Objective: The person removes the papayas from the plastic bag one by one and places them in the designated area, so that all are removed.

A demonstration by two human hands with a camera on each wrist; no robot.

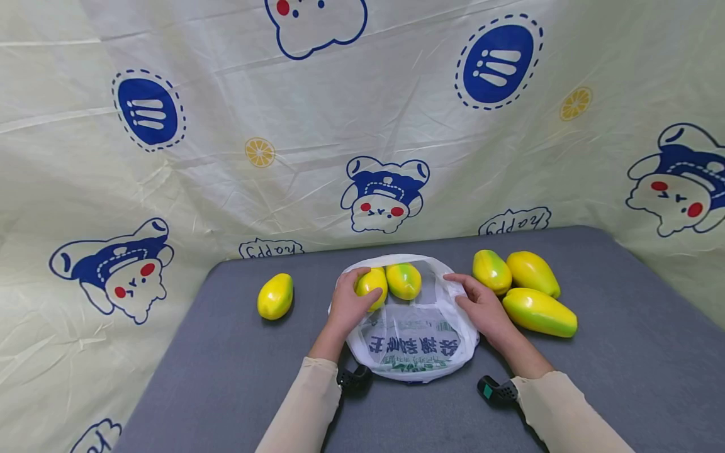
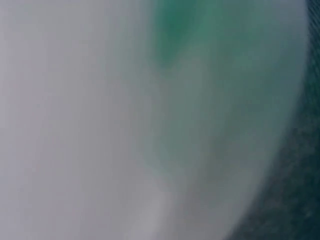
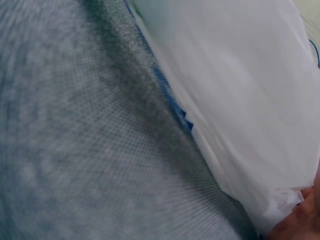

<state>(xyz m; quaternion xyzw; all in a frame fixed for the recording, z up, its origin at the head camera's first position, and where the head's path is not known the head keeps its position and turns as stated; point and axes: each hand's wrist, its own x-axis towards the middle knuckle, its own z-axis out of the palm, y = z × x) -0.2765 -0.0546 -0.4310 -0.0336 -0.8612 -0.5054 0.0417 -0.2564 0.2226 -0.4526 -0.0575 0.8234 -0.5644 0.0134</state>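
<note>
In the middle of the frame, your white plastic bag [image 1: 410, 324] lies with its mouth spread wide, dark and green print showing, its right rim held by your right hand [image 1: 483, 308]. Your left hand [image 1: 352, 304] grips a yellow fruit [image 1: 377, 283] in the bag's upper left, just beside a green-topped yellow fruit [image 1: 403, 281]; you have one more glossy fruit [image 1: 275, 296] left of the bag and three yellow-green fruits [image 1: 539, 311] clustered right of it.

White plastic bag [image 1: 419, 324]: clearance
Passable gap toward lone yellow-green fruit [image 1: 275, 296]; three-fruit cluster [image 1: 531, 302] obstructs beside right hand [image 1: 486, 311]
</note>
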